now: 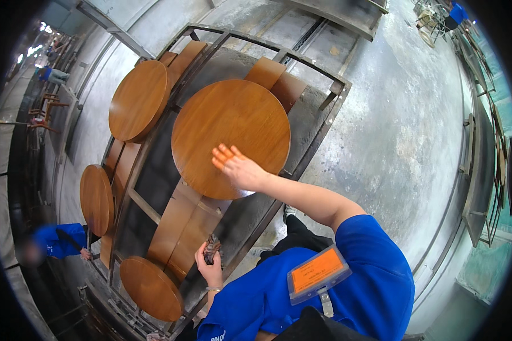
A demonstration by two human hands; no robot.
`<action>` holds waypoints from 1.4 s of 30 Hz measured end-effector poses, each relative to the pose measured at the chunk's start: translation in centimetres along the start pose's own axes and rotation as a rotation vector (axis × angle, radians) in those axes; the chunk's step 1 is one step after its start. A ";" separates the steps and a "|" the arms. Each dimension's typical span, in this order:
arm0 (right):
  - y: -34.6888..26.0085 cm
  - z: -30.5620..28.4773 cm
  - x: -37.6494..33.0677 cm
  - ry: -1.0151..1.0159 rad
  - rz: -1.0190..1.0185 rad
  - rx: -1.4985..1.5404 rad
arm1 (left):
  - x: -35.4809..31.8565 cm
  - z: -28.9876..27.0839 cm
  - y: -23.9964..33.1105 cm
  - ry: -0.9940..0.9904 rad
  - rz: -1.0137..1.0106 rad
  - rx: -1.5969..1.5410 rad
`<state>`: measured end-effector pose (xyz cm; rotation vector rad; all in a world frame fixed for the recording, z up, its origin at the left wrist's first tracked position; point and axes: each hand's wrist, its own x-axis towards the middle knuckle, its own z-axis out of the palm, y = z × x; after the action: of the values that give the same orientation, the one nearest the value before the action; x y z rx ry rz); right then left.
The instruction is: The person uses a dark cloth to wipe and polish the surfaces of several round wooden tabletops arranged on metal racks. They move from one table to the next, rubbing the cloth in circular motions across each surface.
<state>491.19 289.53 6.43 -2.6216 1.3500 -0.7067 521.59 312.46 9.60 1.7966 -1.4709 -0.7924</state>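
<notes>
My right hand [239, 169] lies with fingers stretched out over the near part of a large round wooden top [233, 122], brown and glossy. Its fingertips look stained orange. The top rests on brown boards [179, 219] laid across a dark metal frame [324, 122]. Lower down, my left hand [209, 262] is closed round a dark, crumpled pad [212, 250], perhaps a rag or abrasive; its exact kind cannot be told. A bracelet circles that wrist. The pad is held just above the near end of the boards, apart from the large top.
Three smaller round wooden tops [139, 99] [96, 199] [152, 288] lie along the left side of the frame. At the far left, a person in a blue shirt [61, 240] has a hand near the frame. Metal racks [478, 165] stand at the right on a grey concrete floor [404, 136].
</notes>
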 end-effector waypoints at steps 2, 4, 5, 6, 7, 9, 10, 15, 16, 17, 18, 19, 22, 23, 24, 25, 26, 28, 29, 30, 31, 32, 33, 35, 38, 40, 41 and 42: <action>2.5 -0.8 0.3 -0.007 0.091 -0.109 | 0.0 0.8 0.4 0.011 0.007 -0.010; 8.8 -3.2 1.0 0.078 0.205 -0.126 | -0.2 1.3 0.7 0.036 0.005 -0.023; 12.4 -4.6 1.4 0.133 0.348 -0.194 | -0.4 1.5 0.8 0.053 0.003 -0.036; 15.9 -6.0 1.9 0.022 0.506 -0.393 | -0.8 1.7 0.9 0.066 -0.007 -0.051; 17.5 -6.6 2.2 0.150 0.564 -0.366 | -1.3 1.8 0.9 0.088 -0.012 -0.062; 17.2 -6.0 3.3 0.161 0.517 -0.477 | -2.4 2.1 1.0 0.103 -0.069 -0.033; 15.3 -4.8 4.0 0.034 0.485 -0.534 | -2.9 2.4 1.1 0.115 -0.116 -0.017; 3.6 1.6 5.1 0.067 -0.070 -0.039 | -3.7 3.8 2.0 0.117 -0.070 -0.034; 3.6 1.8 5.2 -0.098 -0.042 0.004 | -3.7 3.7 2.1 0.111 -0.075 -0.037; 5.5 1.2 5.3 -0.060 0.031 -0.033 | -3.8 3.6 2.3 0.121 -0.075 -0.030; 9.1 0.0 5.6 -0.023 0.094 -0.080 | -3.9 3.3 2.4 0.128 -0.081 -0.022; 12.7 -1.4 5.6 0.040 0.198 -0.195 | -4.2 3.0 2.4 0.140 -0.090 -0.017; 25.0 -6.3 4.2 0.199 0.516 -0.280 | -5.5 1.7 2.1 0.171 -0.108 0.005; 28.2 -7.7 2.3 0.230 0.675 -0.340 | -6.0 1.3 1.9 0.179 -0.111 0.002; 31.6 -9.6 0.0 0.248 0.852 -0.211 | -6.4 1.0 1.7 0.193 -0.108 0.020; 33.3 -10.2 -3.1 0.467 1.133 0.026 | -6.7 0.8 1.5 0.192 -0.132 -0.043; 34.1 -10.5 -7.1 0.653 1.116 0.052 | -6.8 0.7 1.4 0.193 -0.146 -0.089; 34.7 -10.9 -15.6 0.706 1.120 0.100 | -6.5 0.9 1.3 0.192 -0.140 -0.169; 33.2 -9.7 -20.5 0.815 1.065 0.203 | -6.1 1.3 1.4 0.192 -0.128 -0.203; 31.4 -8.7 -25.2 0.684 1.272 0.166 | -5.9 1.7 1.6 0.194 -0.140 -0.223; 29.0 -7.3 -29.6 0.745 1.286 0.280 | -5.4 2.1 1.8 0.190 -0.090 -0.194; 26.2 -6.1 -33.9 0.753 1.432 0.410 | -5.0 2.6 2.2 0.185 -0.054 -0.252; 22.9 -5.2 -38.1 0.814 1.451 0.649 | -4.5 3.1 2.6 0.169 -0.081 -0.349; 17.6 -3.8 -44.0 0.839 1.711 0.883 | -3.6 4.2 3.7 0.156 -0.127 -0.557; 11.8 -3.2 -49.6 0.943 1.809 1.243 | -1.9 5.5 5.8 0.113 -0.156 -0.747; 10.8 -4.0 -51.7 0.876 1.826 1.195 | -0.2 6.7 7.7 0.117 -0.179 -0.853; 11.0 -4.7 -52.6 0.843 1.879 1.160 | 0.6 7.4 8.6 0.158 -0.131 -0.788; 11.7 -5.4 -53.3 0.778 1.850 1.139 | 1.7 8.2 9.4 0.199 -0.097 -0.725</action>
<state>453.65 325.38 -11.16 0.1802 1.7953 -1.2910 509.96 308.57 12.31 1.3398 -0.8152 -1.0002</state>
